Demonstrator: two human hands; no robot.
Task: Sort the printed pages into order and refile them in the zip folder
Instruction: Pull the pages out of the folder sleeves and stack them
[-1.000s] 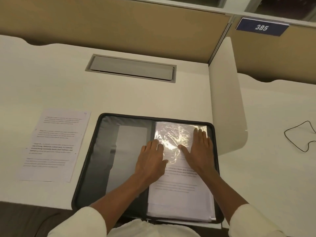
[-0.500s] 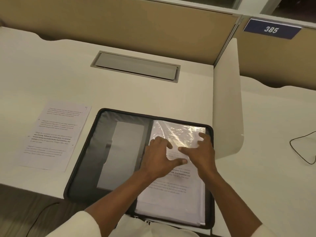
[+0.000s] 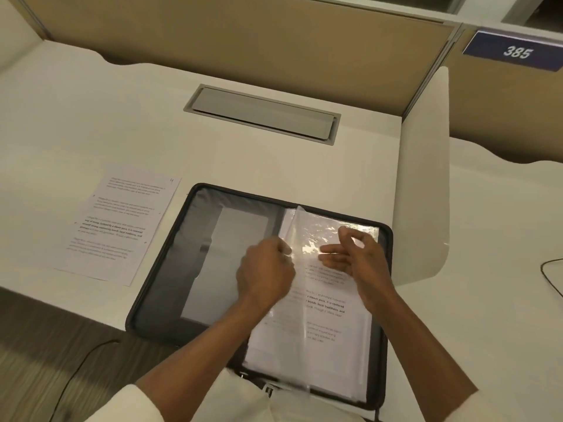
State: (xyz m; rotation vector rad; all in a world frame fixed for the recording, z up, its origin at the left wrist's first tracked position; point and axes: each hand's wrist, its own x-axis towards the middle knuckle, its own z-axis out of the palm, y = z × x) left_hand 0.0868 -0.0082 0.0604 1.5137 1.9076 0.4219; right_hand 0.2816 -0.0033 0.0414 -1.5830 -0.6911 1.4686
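Loose page point(image 3: 122, 223): flat on the desk point(image 3: 91, 117), just left of the zip folder point(image 3: 189, 239), not touching it. Long axis runs away from the person, roughly parallel to the folder's left edge, slightly skewed. Print side up. There's a small mark in the corner nearest the folder, too small to read.

Zip folder: open flat, near side overhanging the desk edge toward the person. Left half holds only a grey pocket.

Left hand point(image 3: 265, 269): over the folder's spine, fingers curled. Fingertips look to be pinching the plastic sleeve point(image 3: 323, 236) at its spine-side edge. That edge is lifted, and its far corner stands up by the folder's far rim.

Stack of pages point(image 3: 320, 345): in the folder's right half, under the sleeve, long axis parallel to the spine.

Right hand point(image 3: 356, 257): above the folder's right half, over the far part of the sleeve. Fingers apart and loosely bent, thumb pointing toward the left hand. It grips nothing as far as I can tell; whether it touches the sleeve is unclear.

Judgement: sorting is at an early stage, with one page out and the rest in the folder. Key relation: the sleeve's raised edge is on the spine side, right at the left fingertips, so the left hand does the peel and the right can reach under from the folder's right. The loose page is also nearer the left hand, but that hand is busy.
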